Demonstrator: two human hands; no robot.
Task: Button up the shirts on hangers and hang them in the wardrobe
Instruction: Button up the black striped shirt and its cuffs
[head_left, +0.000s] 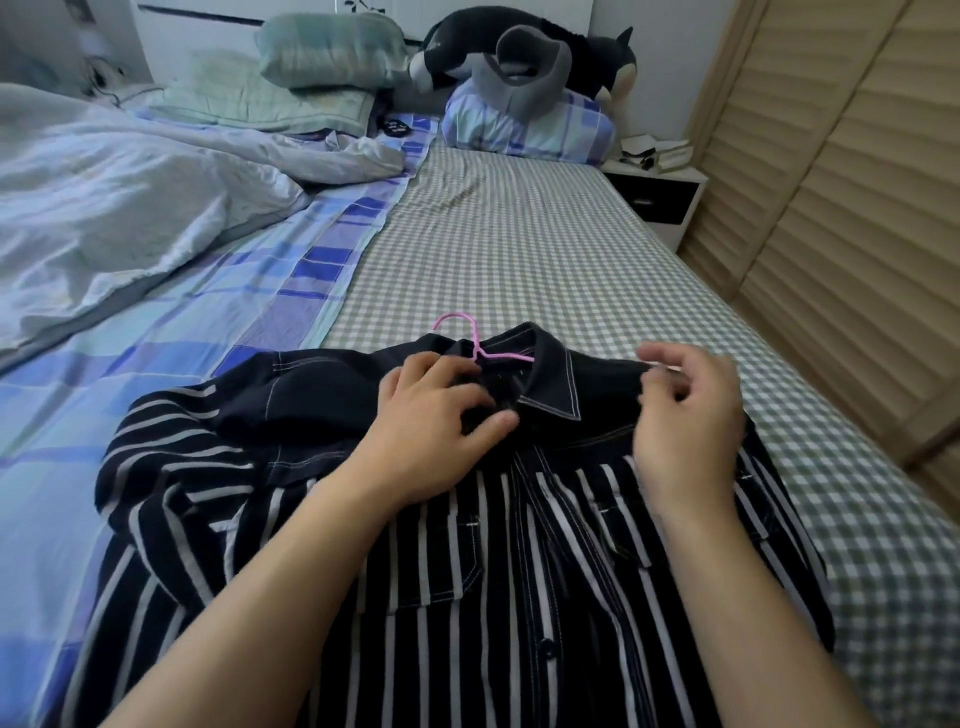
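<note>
Evidently mid-buttoning near the bed's (519, 234) right edge, the left hand (436, 410) presses the shirt's (467, 571) collar and the right hand (685, 415), loosely curled, holds nothing I can see; the top button comes next.

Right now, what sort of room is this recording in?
Most likely a bedroom: a bed with a gingham sheet, pillows and a plush toy at its head, and a nightstand beside louvered doors.

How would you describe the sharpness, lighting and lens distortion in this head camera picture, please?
Head view: soft, even daylight, no glare or hard shadows; the right hand is slightly motion-blurred while the left hand and striped shirt are crisper; the plush toy and pillows are soft; wide-angle bending curves the louvred doors and bed edge.
</note>
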